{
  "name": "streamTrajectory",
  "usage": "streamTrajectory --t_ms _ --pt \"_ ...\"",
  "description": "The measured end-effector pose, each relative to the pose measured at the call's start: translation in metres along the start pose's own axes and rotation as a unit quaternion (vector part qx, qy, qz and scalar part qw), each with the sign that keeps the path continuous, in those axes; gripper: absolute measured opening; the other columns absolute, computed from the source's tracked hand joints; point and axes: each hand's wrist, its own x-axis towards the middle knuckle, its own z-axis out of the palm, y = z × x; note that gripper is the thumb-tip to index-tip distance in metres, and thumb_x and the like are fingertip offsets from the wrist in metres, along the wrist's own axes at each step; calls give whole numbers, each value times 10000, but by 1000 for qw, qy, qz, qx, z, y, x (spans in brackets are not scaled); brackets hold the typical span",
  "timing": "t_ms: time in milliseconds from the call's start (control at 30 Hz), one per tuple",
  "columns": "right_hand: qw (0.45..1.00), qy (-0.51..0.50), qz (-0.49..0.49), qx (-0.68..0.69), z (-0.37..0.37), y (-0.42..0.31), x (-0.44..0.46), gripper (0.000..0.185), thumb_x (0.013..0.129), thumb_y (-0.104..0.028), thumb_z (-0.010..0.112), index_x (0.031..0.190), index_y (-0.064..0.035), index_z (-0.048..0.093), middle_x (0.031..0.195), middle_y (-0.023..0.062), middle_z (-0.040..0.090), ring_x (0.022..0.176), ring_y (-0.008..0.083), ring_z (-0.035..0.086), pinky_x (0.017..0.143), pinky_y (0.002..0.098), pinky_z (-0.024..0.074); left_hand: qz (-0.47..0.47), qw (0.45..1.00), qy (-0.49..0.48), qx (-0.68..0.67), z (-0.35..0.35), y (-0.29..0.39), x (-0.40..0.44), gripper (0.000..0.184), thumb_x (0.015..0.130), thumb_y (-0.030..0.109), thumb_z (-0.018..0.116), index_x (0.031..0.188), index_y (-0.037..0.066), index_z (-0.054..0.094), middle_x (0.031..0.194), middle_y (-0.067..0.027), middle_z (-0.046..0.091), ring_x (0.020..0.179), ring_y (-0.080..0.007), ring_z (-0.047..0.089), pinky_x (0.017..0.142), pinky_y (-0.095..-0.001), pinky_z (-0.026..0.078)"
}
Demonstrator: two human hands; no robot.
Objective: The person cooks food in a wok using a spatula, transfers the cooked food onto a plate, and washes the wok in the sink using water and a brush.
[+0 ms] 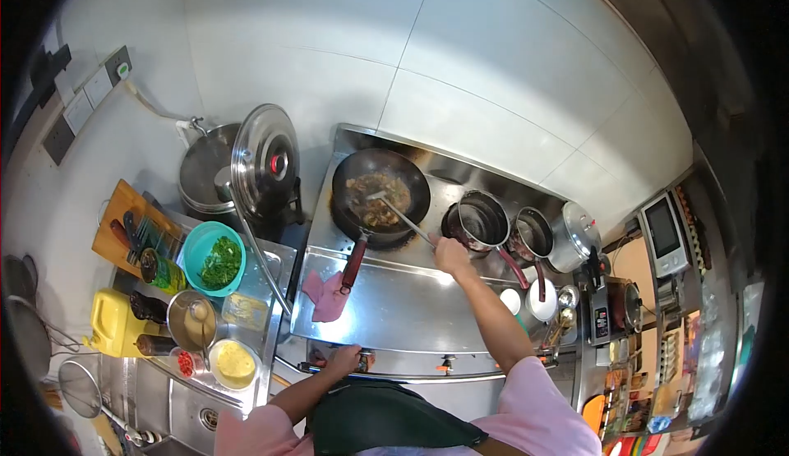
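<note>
"What are the hands doing?"

"The right hand (450,255) is closed around the end of a long-handled utensil (406,219), whose head sits in the food (380,201) inside the wok (358,165)."

"And the left hand (343,361)?"

"Down at the stove's (378,312) front edge, by a control. I can't tell how far open its fingers are, or whether they grip anything."

"How does the food look?"

"Brown and glistening, in small pieces spread over the bottom of the dark wok, which is on the stove, left of two dark saucepans (482,219) (534,232)."

"Anything near the wok's red handle (354,264)?"

"A crumpled pink cloth (327,296), just beside it."
</note>
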Motion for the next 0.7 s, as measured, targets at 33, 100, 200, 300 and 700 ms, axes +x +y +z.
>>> streamTrajectory --t_ms 33,100,200,300,700 --pt "1000 -2 -6 -17 -2 6 0 433 867 -163 610 1299 -183 592 974 225 687 912 401 672 799 515 532 -29 997 54 -35 -19 6 7 248 923 180 513 1035 8 651 884 -208 693 807 -335 690 688 -450 528" --pt "1000 13 -6 -9 -18 1 -1 395 878 -174 599 1273 -168 601 983 219 686 927 398 669 802 510 534 -72 965 169 -187 -89 43 27 338 946 317 499 1034 19 633 869 -207 685 819 -359 674 715 -473 505" --pt "999 20 5 41 -17 -8 16 360 893 -198 583 1249 -149 600 1013 209 683 952 394 662 814 506 530 -89 903 269 -322 -128 14 90 412 952 412 519 1023 18 614 821 -184 663 766 -354 656 687 -464 488" --pt "997 34 -4 75 -6 -20 35 408 882 -162 563 1290 -155 572 1015 190 691 969 385 664 824 505 526 -94 880 253 -391 -159 14 154 314 918 319 609 960 8 601 723 -126 636 578 -252 624 504 -381 469" --pt "997 19 32 62 1 7 -34 372 840 -80 519 1195 -115 625 936 212 696 902 385 680 788 510 527 -206 916 54 -341 -160 109 164 140 822 141 622 778 27 554 562 -53 550 412 -147 511 364 -324 378"
